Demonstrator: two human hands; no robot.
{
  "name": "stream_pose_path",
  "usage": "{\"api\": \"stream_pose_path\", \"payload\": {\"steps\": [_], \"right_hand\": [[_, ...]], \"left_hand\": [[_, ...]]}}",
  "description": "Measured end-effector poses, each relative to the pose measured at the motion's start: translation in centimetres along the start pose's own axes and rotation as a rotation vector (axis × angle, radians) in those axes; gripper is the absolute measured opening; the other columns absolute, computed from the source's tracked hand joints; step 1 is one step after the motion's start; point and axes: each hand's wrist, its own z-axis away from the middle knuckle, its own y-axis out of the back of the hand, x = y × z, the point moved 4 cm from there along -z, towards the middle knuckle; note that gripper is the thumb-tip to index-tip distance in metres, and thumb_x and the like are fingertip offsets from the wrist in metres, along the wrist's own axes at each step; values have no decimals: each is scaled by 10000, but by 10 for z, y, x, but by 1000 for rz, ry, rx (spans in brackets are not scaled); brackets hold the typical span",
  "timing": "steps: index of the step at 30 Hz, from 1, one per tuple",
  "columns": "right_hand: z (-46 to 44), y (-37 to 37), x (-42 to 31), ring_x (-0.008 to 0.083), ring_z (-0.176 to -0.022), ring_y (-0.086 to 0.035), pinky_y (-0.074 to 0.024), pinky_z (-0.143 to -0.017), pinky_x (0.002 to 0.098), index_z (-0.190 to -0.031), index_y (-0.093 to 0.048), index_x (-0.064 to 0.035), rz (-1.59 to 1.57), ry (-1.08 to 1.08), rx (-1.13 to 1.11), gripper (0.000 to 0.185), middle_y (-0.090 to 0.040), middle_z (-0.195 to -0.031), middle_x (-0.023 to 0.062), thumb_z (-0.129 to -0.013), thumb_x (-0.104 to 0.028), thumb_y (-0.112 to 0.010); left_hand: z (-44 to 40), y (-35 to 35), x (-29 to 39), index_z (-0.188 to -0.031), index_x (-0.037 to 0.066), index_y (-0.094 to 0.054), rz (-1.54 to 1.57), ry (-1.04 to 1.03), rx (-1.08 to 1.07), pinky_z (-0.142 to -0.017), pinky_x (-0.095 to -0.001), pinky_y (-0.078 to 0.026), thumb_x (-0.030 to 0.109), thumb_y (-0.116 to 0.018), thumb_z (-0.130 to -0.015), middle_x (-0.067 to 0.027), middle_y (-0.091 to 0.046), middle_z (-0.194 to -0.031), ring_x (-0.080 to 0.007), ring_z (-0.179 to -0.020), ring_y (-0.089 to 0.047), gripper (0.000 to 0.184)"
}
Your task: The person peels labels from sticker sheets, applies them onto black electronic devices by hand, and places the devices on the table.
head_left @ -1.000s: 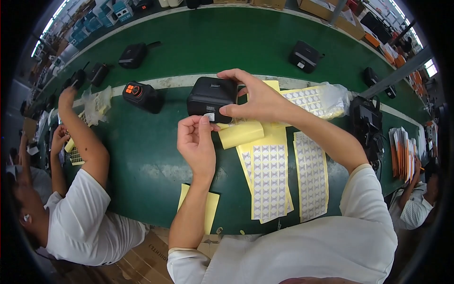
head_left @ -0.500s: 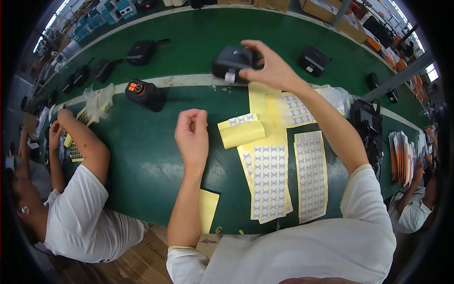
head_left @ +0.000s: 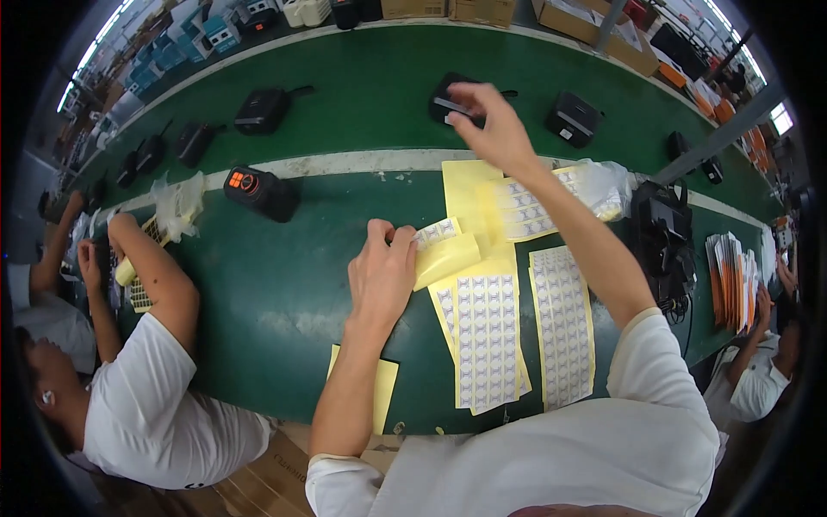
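Observation:
My left hand (head_left: pixel 382 267) is closed on the left edge of a curled yellow label sheet (head_left: pixel 446 258), which has a few white labels at its top. Over the green belt, my right hand (head_left: pixel 495 129) has its fingers apart, just in front of a black case (head_left: pixel 444 102) that lies on the belt with a small white label on it. Beneath and beside the curled sheet lie printed label sheets (head_left: pixel 487 340), and another label sheet (head_left: pixel 562 327) is to their right.
A black device with orange buttons (head_left: pixel 261 193) stands on the table (head_left: pixel 258 302). More black cases (head_left: pixel 574 119) are on the belt (head_left: pixel 362 86). Black cables and adapters (head_left: pixel 663 233) lie at right. A co-worker (head_left: pixel 164 388) sits at left, arms on the table; another is at far right.
The black case went from between my hands up onto the belt, and my right hand opened off it. My left hand moved right to the curled sheet and took its edge.

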Motion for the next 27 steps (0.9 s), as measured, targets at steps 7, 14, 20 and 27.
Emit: {"api": "stream_pose_path", "payload": {"steps": [7,14,20,27], "right_hand": [[76,-40,-59,116,-638,-594,-460,-573,264,-1020,-634,-42,-181,-129,-648,157,-617,-707,41,-873,-69,-587],[82,-47,-41,122,-623,-584,-450,-575,261,-1022,-636,-38,-375,-207,-524,161,-629,-706,62,-877,-87,-585],[85,-48,-40,120,-622,-582,-452,-577,261,-1022,-632,-31,-380,-236,-517,160,-642,-728,50,-878,-76,-577],[84,-44,-43,146,-600,-573,-440,-558,282,-999,-634,-34,-370,-226,-505,151,-631,-704,53,-877,-106,-583]], "left_hand": [[0,-5,0,-951,66,-611,-51,-24,-10,-605,-393,-494,81,-652,-815,-91,-544,-901,-286,-743,-613,143],[-2,-5,3,-972,63,-613,-70,-62,15,-570,-388,-500,87,-636,-819,-82,-534,-878,-258,-769,-610,157],[-1,-8,2,-960,74,-631,-97,-65,18,-569,-373,-503,104,-643,-824,-83,-540,-886,-255,-761,-614,139],[-2,-10,0,-892,67,-603,-47,-85,52,-548,-372,-494,82,-650,-818,-79,-547,-883,-261,-709,-611,90]]}}
